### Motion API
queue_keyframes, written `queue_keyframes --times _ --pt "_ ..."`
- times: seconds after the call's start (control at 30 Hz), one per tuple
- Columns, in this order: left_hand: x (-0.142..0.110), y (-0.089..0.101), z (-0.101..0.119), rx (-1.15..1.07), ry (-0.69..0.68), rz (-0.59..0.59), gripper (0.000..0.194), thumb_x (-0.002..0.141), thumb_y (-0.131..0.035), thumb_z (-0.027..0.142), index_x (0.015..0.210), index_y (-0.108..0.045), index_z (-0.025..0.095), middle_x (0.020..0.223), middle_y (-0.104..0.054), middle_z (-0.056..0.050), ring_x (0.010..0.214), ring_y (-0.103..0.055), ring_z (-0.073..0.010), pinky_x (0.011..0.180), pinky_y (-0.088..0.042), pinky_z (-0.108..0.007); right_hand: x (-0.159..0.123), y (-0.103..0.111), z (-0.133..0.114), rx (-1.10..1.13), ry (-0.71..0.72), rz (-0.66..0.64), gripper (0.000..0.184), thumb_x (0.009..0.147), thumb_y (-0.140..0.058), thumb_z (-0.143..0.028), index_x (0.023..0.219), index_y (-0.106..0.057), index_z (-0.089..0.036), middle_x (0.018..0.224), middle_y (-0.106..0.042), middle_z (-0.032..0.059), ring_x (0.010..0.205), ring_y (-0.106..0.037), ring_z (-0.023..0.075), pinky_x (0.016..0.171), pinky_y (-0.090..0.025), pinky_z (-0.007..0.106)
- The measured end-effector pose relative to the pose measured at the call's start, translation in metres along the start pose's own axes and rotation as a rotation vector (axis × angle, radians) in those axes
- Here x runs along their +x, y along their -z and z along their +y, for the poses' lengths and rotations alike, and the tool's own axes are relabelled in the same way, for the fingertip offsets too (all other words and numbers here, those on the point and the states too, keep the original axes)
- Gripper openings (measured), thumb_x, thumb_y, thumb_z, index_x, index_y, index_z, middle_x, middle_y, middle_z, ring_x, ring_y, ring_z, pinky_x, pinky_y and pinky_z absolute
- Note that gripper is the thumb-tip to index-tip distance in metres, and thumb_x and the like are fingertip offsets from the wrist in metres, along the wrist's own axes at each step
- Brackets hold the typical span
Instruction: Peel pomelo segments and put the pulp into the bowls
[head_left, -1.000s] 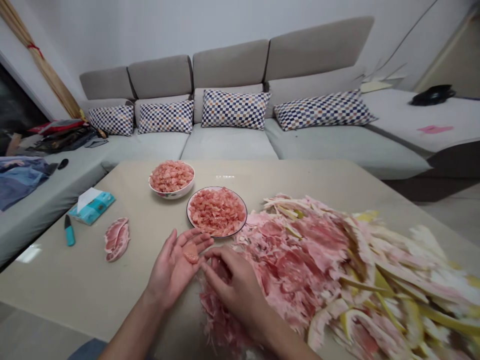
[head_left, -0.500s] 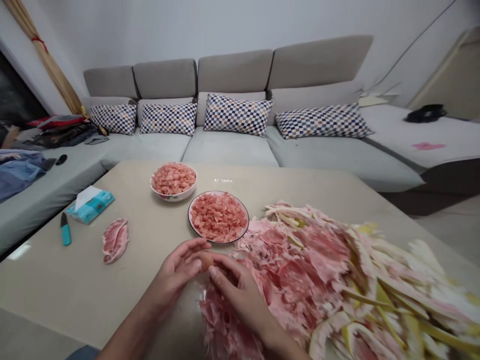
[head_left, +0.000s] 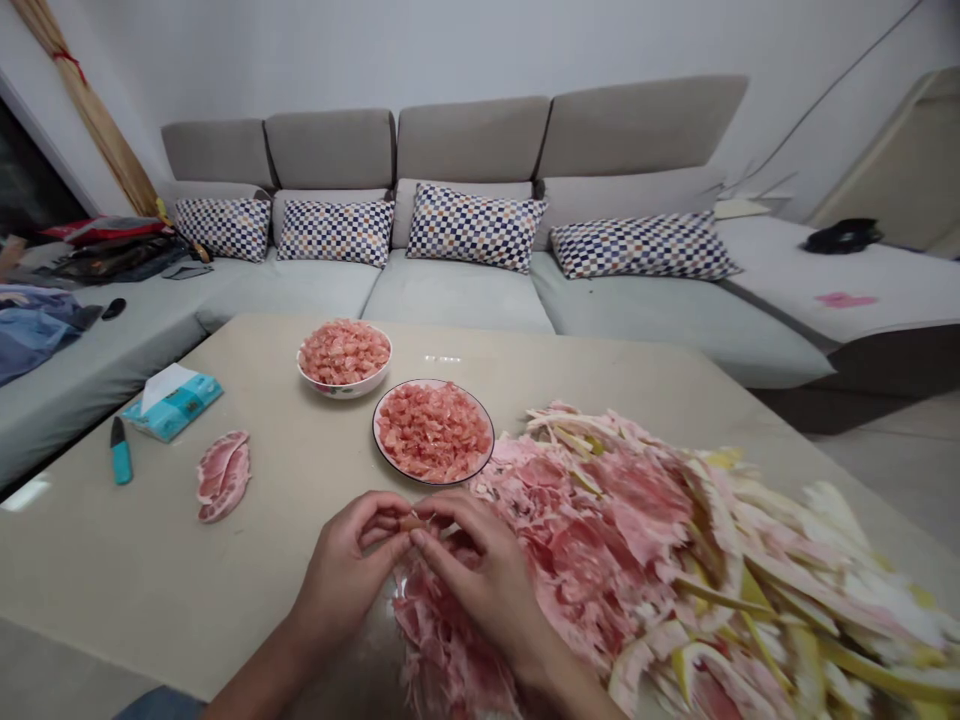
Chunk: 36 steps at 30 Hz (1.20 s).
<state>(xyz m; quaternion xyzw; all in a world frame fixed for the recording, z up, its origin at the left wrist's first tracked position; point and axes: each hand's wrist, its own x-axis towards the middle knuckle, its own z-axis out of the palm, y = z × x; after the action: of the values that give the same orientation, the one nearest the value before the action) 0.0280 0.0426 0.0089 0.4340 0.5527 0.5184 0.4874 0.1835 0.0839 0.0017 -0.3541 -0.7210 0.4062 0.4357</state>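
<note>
Observed: my left hand point(head_left: 349, 570) and right hand point(head_left: 480, 575) are raised together above the near part of a beige table point(head_left: 300, 450). My left fingers point(head_left: 379, 510) and right fingers point(head_left: 442, 512) are pinched together on a small piece of pink pomelo pulp point(head_left: 411, 522), which is mostly hidden between them. The piece sits just in front of a white plate point(head_left: 431, 482) heaped with pink pulp. My right hand is over the near end of a large heap of pink membrane and yellow-edged pomelo rind point(head_left: 592, 520); contact with it cannot be told. Farther along the table, a white bowl point(head_left: 345, 390) also holds pink pulp. To my left lie a curled strip of pink membrane point(head_left: 223, 476), a teal-handled knife point(head_left: 121, 462) and a blue tissue pack point(head_left: 174, 408). Beyond the table stands a grey sofa point(head_left: 457, 305) with checkered cushions point(head_left: 474, 228).
</note>
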Motion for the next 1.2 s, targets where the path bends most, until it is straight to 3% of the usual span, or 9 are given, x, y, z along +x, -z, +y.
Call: queue_keyframes --times 0.17,0.3,0.4,0.57,0.73,0.93,1.2 --pt "0.002 0.001 0.000 -0.100 0.069 -0.048 0.019 0.069 -0.078 0.024 0.082 -0.068 0.017 0.082 -0.069 -0.004 0.079 -0.065 -0.0187 0.075 -0.050 -0.029 0.004 0.002 -0.002 0.140 -0.138 -0.041 0.015 0.086 -0.063 -0.031 0.081 -0.070 -0.019 0.081 -0.068 0.0047 0.078 -0.062 0.0179 0.069 -0.048 0.027" --pt "0.005 0.006 -0.001 -0.150 0.084 -0.085 0.020 0.070 -0.078 0.028 0.083 -0.067 0.016 0.081 -0.068 -0.004 0.078 -0.064 -0.0174 0.075 -0.049 -0.028 0.006 0.002 0.005 0.453 -0.349 -0.096 0.026 0.080 -0.068 -0.044 0.081 -0.068 -0.018 0.073 -0.064 0.0018 0.063 -0.059 0.0141 0.058 -0.048 0.024" --pt "0.007 0.009 -0.003 -0.174 0.097 -0.086 0.021 0.072 -0.077 0.029 0.085 -0.067 0.016 0.082 -0.068 -0.004 0.079 -0.064 -0.0169 0.076 -0.048 -0.027 0.008 0.003 0.011 0.604 -0.436 -0.086 0.029 0.076 -0.073 -0.046 0.084 -0.068 -0.018 0.072 -0.062 0.0006 0.062 -0.058 0.0123 0.060 -0.050 0.024" --pt "0.008 0.009 -0.003 -0.216 0.133 -0.084 0.025 0.072 -0.078 0.030 0.089 -0.068 0.015 0.086 -0.068 -0.005 0.079 -0.063 -0.0164 0.078 -0.048 -0.028 0.011 0.005 0.020 0.646 -0.470 -0.028 0.030 0.073 -0.077 -0.044 0.087 -0.071 -0.019 0.075 -0.063 0.0001 0.068 -0.059 0.0116 0.068 -0.052 0.024" --pt "0.006 0.006 0.000 -0.256 0.148 -0.075 0.031 0.076 -0.074 0.034 0.100 -0.065 0.017 0.094 -0.067 -0.006 0.087 -0.064 -0.0199 0.079 -0.051 -0.032 0.011 0.003 0.018 0.561 -0.462 -0.099 0.032 0.073 -0.076 -0.045 0.091 -0.073 -0.019 0.083 -0.068 0.0029 0.072 -0.063 0.0151 0.071 -0.054 0.029" --pt "0.006 0.004 -0.002 -0.192 0.117 -0.080 0.025 0.071 -0.078 0.033 0.086 -0.065 0.017 0.075 -0.063 0.001 0.067 -0.058 -0.0134 0.064 -0.045 -0.024 0.007 -0.001 0.010 0.361 -0.356 -0.087 0.029 0.074 -0.075 -0.037 0.097 -0.070 -0.019 0.086 -0.071 0.0033 0.079 -0.066 0.0174 0.075 -0.054 0.030" --pt "0.007 0.004 0.002 -0.186 0.140 -0.130 0.023 0.077 -0.071 0.036 0.078 -0.065 0.014 0.064 -0.059 0.001 0.060 -0.053 -0.0115 0.060 -0.042 -0.023 0.006 -0.004 0.016 0.708 -0.565 -0.131 0.034 0.065 -0.083 -0.038 0.088 -0.070 -0.017 0.072 -0.070 -0.0002 0.063 -0.065 0.0120 0.064 -0.053 0.024"
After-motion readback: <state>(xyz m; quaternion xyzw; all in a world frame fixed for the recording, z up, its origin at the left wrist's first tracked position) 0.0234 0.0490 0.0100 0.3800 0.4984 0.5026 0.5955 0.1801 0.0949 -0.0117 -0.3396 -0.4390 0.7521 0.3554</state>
